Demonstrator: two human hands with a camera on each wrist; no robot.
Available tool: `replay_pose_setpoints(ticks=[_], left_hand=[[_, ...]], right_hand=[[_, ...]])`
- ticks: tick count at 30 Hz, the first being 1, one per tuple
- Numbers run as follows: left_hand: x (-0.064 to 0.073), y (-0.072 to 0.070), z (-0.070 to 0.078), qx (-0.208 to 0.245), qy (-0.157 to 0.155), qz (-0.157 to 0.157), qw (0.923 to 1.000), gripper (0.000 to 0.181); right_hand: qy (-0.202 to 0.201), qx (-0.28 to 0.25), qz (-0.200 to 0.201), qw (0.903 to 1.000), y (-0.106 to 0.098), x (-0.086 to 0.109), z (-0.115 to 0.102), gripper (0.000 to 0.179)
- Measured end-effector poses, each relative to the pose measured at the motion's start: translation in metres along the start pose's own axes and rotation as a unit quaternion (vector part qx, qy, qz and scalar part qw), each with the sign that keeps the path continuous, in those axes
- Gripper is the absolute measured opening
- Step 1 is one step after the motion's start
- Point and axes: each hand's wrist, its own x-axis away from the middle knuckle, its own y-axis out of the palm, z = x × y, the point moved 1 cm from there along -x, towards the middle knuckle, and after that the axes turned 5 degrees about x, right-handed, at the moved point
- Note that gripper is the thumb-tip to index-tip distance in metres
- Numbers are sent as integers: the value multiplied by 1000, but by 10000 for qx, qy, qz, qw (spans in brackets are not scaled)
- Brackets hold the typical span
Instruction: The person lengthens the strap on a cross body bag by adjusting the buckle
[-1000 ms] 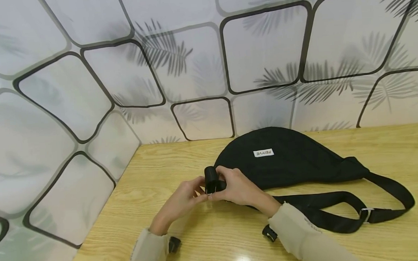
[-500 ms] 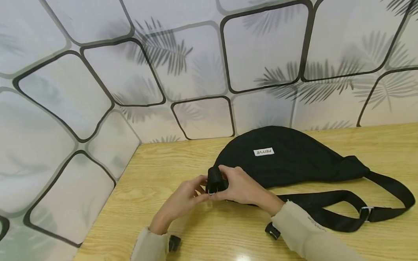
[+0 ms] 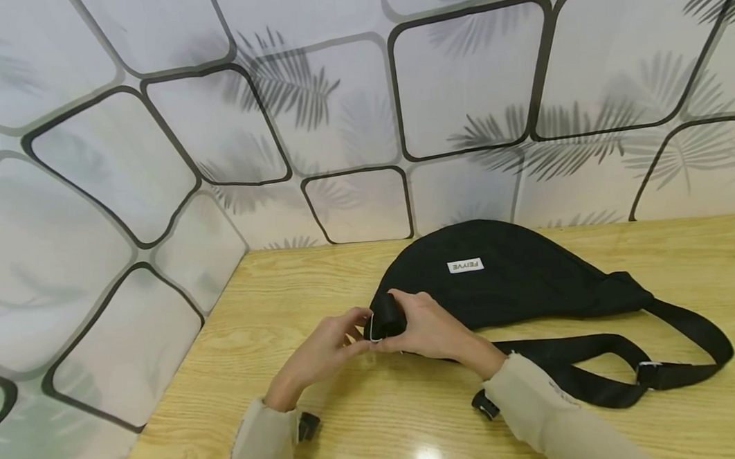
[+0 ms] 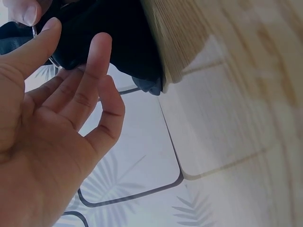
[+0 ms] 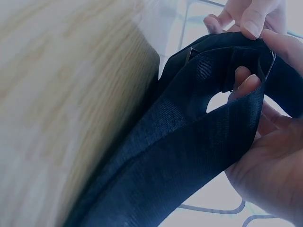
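Observation:
A black waist bag (image 3: pixel 507 284) with a white label lies on the table. Just off its left end, both hands work at its black webbing strap (image 5: pixel 189 127) and a thin metal ring (image 3: pixel 373 328). My left hand (image 3: pixel 320 346) pinches the ring's edge between thumb and fingertips; its outer fingers (image 4: pixel 106 113) spread loosely. Bent over into a loop, the strap is gripped by my right hand (image 3: pixel 429 327), with fingertips (image 5: pixel 248 82) showing inside the loop and the thumb by the ring. The bag's left end is partly hidden behind the hands.
A strap length with a metal slider (image 3: pixel 648 374) curls on the wooden table (image 3: pixel 271 290) at the right. Patterned cloth walls (image 3: pixel 353 202) rise behind and at the left. Small black devices (image 3: pixel 485 405) sit under the wrists.
The strap loop between the hands has tilted to the right, baring more of the ring. My right hand has shifted slightly right; my left hand stays almost where it was.

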Motion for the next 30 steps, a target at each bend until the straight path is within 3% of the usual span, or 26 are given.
replay_pose_setpoints(ticks=[8,19,30], left_hand=[[-2,0,1,-97,33,-29,9999,32],[2,-3,-5,-236,-350,182,9989,38],[2,-4,-6,-219,-339,201,9990,37]], right_hand=[[20,58,-13,10000,-3,1,0,46],[262,251,89,9993,-16,8,7,42],[334,242,57,9991,-31,18,18,44]])
